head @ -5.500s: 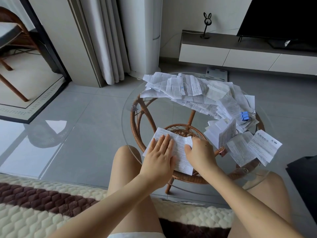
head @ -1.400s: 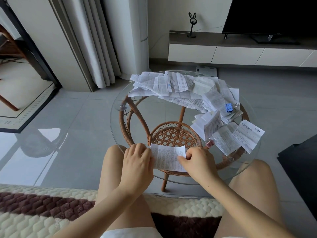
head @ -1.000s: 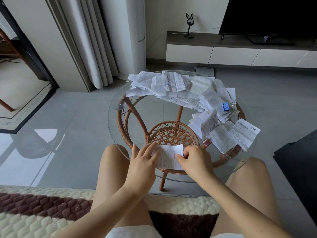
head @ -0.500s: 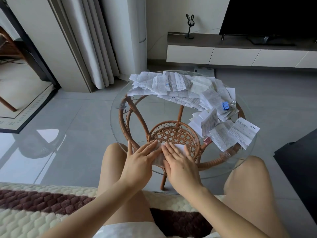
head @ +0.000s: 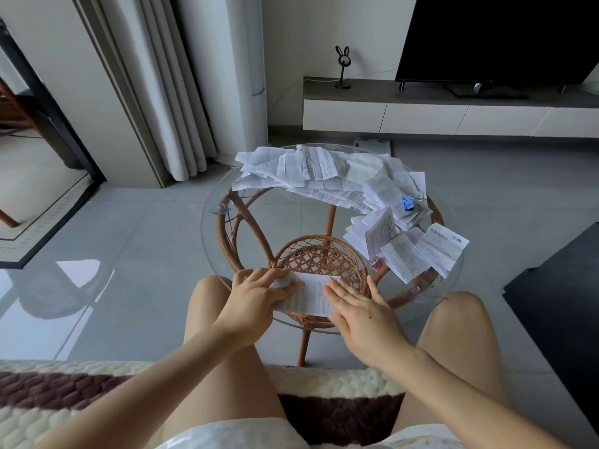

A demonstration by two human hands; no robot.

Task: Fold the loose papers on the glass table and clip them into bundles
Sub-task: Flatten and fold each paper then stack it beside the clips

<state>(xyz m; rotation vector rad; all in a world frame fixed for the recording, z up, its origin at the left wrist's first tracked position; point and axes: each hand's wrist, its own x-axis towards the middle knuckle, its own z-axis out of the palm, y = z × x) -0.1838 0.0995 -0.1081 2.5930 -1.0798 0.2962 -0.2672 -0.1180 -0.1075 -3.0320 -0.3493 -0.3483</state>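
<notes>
The white printed paper (head: 308, 294), folded into a narrow strip, lies flat on the near edge of the round glass-topped desk (head: 291, 218). It is pinned between the two hands, which sit apart at its two ends. The right hand (head: 363, 314) rests palm down on the right end, fingers straight and together. The left hand (head: 256, 303) covers the left end; a bit of white shows at its fingertips, but whether it pinches that edge or only presses it cannot be told.

The step in hand looks like setting the crease. To do it well, one hand should anchor the strip while the other runs firmly along the fold from the middle outward. The edges need to stay matched so the paper does not skew on the slick glass.

Through the glass, directly under the strip, sits the brown woven rattan basket shelf (head: 317, 257) of the desk frame. On the right side of the desk a blue binder clip (head: 407, 203) holds one small stack of folded papers. Nearer, a pink binder clip (head: 376, 264) grips another stack, with two folded sheets (head: 434, 251) just beside it. Across the far side spreads a heap of loose printed papers (head: 324, 173), unfolded and overlapping, so most of the task remains.
</notes>
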